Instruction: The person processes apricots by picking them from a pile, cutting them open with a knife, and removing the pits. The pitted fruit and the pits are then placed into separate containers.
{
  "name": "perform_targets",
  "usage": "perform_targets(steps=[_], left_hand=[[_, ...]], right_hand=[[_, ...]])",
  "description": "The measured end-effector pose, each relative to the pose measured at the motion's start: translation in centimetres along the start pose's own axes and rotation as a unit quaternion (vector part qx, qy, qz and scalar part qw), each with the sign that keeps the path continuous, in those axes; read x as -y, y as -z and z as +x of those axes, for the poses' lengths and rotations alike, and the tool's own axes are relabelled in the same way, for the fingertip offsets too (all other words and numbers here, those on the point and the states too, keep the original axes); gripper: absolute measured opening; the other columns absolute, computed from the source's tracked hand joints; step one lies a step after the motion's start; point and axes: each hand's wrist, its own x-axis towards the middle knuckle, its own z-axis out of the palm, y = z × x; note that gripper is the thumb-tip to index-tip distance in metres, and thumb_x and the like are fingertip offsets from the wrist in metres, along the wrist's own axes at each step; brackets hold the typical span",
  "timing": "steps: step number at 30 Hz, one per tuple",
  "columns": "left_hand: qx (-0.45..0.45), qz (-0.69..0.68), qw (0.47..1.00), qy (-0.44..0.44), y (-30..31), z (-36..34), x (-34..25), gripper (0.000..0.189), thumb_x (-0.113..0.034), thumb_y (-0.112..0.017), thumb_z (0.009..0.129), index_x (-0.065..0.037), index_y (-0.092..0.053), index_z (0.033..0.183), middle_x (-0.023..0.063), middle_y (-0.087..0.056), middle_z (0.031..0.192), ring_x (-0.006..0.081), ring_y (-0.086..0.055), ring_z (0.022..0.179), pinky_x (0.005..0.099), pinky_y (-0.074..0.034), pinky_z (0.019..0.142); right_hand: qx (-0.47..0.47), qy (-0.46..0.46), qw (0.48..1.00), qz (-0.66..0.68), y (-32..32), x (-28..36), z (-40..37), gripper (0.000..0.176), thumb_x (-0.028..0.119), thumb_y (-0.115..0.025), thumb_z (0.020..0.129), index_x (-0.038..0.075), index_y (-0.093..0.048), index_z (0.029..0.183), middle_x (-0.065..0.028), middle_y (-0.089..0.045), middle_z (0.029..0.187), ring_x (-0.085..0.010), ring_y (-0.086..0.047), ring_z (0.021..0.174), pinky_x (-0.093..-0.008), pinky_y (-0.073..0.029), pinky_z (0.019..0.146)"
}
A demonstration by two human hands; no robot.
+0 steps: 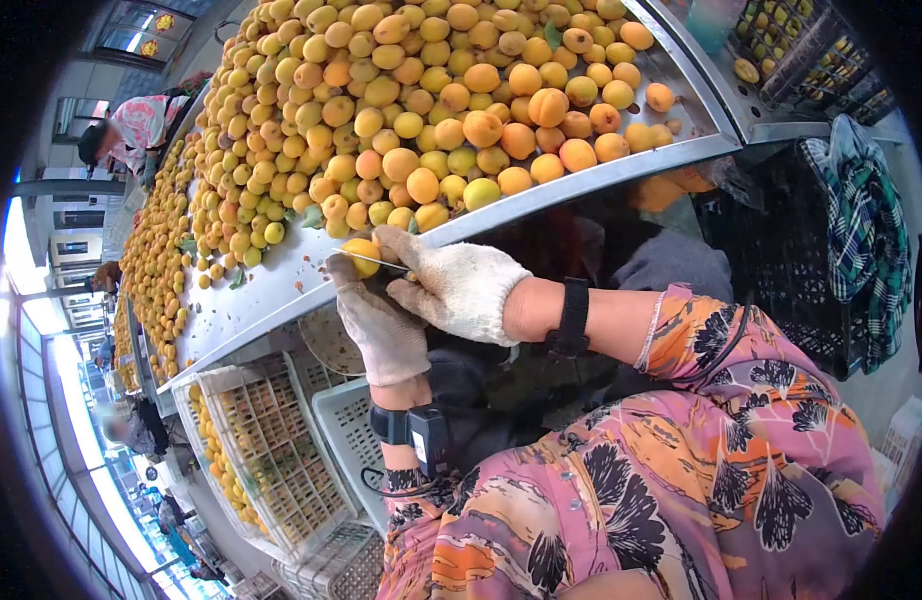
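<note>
My left hand (383,325), in a soiled white knit glove, closes on a yellow apricot (360,258) just off the table's front edge. Over it, my right hand (466,290), gloved the same way, grips a thin knife (386,262). Its narrow blade lies against the apricot; the handle is hidden inside the glove. Right beyond both hands is a big heap of apricots (381,110), yellow to orange with a few greenish ones, on a metal-topped table (266,290).
Below the table on the left stand a white slatted crate of apricots (276,450) and a white perforated basket (351,430). A black crate (771,240) with a plaid cloth (866,240) is on the right. Another person (131,135) bends over the table's far side.
</note>
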Motion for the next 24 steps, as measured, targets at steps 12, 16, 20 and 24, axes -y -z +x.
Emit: perform_targets(steps=[12, 16, 20, 24], left_hand=[[-0.001, 0.182, 0.973, -0.141, -0.3, -0.8, 0.0, 0.053, -0.042, -0.039, 0.103, 0.005, -0.053, 0.125, 0.0156, -0.058, 0.120, 0.0225, -0.057, 0.111, 0.0342, -0.047, 0.095], [0.012, 0.236, 0.964, -0.119, 0.9, -1.0, 0.0, 0.045, -0.036, -0.045, 0.102, 0.003, -0.057, 0.122, 0.0086, -0.061, 0.109, 0.0147, -0.058, 0.099, 0.0270, -0.048, 0.085], [0.026, 0.345, 0.932, -0.108, 1.4, -1.7, -0.2, 0.041, -0.031, -0.062, 0.095, 0.002, -0.060, 0.120, 0.0010, -0.064, 0.095, 0.0077, -0.058, 0.081, 0.0222, -0.048, 0.073], [0.096, 0.414, 0.898, -0.115, 1.8, -1.4, 0.1, 0.039, -0.026, -0.070, 0.091, 0.002, -0.062, 0.116, 0.0021, -0.066, 0.091, 0.0085, -0.060, 0.079, 0.0237, -0.050, 0.071]], right_hand=[[-0.014, 0.029, 0.999, -0.044, -0.1, -0.2, -0.1, 0.055, 0.033, -0.048, 0.095, 0.004, -0.035, 0.139, -0.0253, -0.066, 0.093, -0.0432, -0.065, 0.087, -0.0518, -0.051, 0.075], [0.000, 0.015, 0.997, -0.073, -0.1, -0.6, -0.4, 0.051, 0.033, -0.049, 0.094, 0.005, -0.037, 0.136, -0.0240, -0.067, 0.091, -0.0413, -0.065, 0.086, -0.0507, -0.052, 0.074], [0.007, 0.000, 0.995, -0.101, -0.5, -1.1, -0.4, 0.045, 0.030, -0.054, 0.089, 0.005, -0.047, 0.126, -0.0227, -0.067, 0.089, -0.0402, -0.066, 0.087, -0.0489, -0.053, 0.075], [-0.017, -0.034, 0.996, -0.075, 0.1, -1.3, -0.4, 0.034, 0.020, -0.062, 0.076, 0.003, -0.063, 0.105, -0.0233, -0.067, 0.091, -0.0395, -0.065, 0.091, -0.0458, -0.053, 0.078]])
